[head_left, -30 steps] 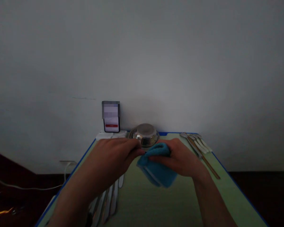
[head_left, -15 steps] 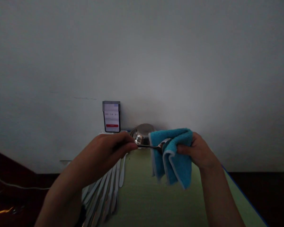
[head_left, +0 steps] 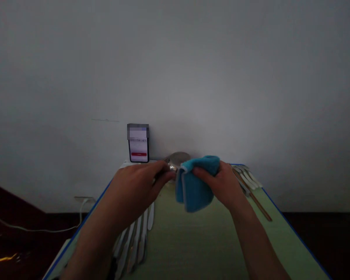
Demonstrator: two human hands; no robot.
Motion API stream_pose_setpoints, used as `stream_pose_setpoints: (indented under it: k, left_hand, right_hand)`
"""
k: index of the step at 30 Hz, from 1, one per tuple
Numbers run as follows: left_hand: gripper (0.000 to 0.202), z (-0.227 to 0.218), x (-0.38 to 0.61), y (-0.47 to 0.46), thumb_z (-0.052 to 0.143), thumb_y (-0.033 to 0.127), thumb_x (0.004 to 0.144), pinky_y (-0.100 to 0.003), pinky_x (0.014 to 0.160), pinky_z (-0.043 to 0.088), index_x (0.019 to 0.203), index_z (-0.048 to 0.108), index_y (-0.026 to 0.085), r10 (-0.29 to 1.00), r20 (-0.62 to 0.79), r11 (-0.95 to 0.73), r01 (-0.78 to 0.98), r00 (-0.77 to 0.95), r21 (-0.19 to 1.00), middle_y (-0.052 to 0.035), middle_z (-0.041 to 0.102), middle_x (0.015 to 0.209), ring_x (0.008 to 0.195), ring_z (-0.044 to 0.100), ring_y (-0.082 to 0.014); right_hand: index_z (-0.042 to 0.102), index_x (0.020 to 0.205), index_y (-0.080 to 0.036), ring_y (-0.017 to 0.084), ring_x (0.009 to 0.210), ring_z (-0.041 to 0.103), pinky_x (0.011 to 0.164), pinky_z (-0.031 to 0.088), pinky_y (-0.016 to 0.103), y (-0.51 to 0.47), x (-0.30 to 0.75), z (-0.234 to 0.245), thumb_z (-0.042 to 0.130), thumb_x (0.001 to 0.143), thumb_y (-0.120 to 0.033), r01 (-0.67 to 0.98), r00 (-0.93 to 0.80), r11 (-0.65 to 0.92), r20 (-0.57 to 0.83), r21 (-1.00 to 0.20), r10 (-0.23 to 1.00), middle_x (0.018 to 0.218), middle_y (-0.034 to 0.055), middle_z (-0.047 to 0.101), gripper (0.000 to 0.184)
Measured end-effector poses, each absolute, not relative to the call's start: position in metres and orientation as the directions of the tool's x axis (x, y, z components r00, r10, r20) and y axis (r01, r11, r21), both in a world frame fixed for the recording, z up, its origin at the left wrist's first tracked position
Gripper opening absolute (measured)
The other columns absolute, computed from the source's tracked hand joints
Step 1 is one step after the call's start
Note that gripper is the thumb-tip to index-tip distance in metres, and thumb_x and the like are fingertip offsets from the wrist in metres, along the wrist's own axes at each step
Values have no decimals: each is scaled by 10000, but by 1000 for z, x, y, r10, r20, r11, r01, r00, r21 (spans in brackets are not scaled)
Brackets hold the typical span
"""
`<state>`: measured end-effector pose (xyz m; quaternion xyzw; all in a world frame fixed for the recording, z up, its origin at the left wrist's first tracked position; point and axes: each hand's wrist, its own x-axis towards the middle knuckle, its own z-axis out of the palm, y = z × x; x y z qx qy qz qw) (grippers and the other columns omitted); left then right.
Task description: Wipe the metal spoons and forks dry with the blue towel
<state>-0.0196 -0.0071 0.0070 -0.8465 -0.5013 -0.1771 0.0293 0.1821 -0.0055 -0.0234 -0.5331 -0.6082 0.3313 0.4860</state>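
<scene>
Hands are hovering together at twelve o'clock over the green table. My right hand is clenching a folded blue cloth; my left hand is pinching shut at its nine o'clock edge, steadying something hidden.

Right hand grips folded blue cloth above green table. Left hand pinched at cloth's left edge, its contents hidden. Bowl just behind. Phone at wall. Cutlery beside left arm.
</scene>
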Motion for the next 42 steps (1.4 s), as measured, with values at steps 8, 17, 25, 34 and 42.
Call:
stream_pose_setpoints:
  k: [8,17,25,34,42]
  left_hand:
    - [309,12,-27,-6,456,455,841,-245,553,378,792,622,198,856,310,-506,793,414,338,-7,656,676,614,591,-151]
    - [286,0,-28,11,454,394,859,-193,503,363,771,589,158,827,229,-516,529,514,674,38,508,593,549,468,-87]
    - [287,-4,-7,9,454,399,854,-216,546,385,802,605,162,870,276,-486,615,409,621,10,605,666,590,534,-112]
    - [243,-1,-1,5,418,353,880,-228,550,353,803,566,176,850,285,-527,687,444,500,19,580,641,583,534,-118]
    - [252,-1,-19,9,402,350,897,-210,575,366,782,542,175,779,217,-563,504,588,655,35,513,667,622,491,-99]
  right_hand:
    - [666,797,-185,155,635,614,635,500,298,-3,189,-31,655,702,-417,-135,-12,90,92,-987,996,719,18,683,251]
    - [632,874,-249,216,836,640,749,525,368,-8,186,-28,688,635,-400,-393,17,115,118,-912,993,892,14,688,289]
    - [604,927,-238,185,800,649,728,521,333,0,184,-35,731,619,-310,-167,106,234,219,-958,970,908,14,691,341]
    - [611,909,-200,209,759,634,629,518,323,-10,193,-14,746,536,-467,431,129,248,332,-868,935,859,46,681,478]
    - [654,914,-243,167,717,648,610,528,270,-22,214,-4,705,656,-390,396,-213,325,259,-859,942,829,-10,698,301]
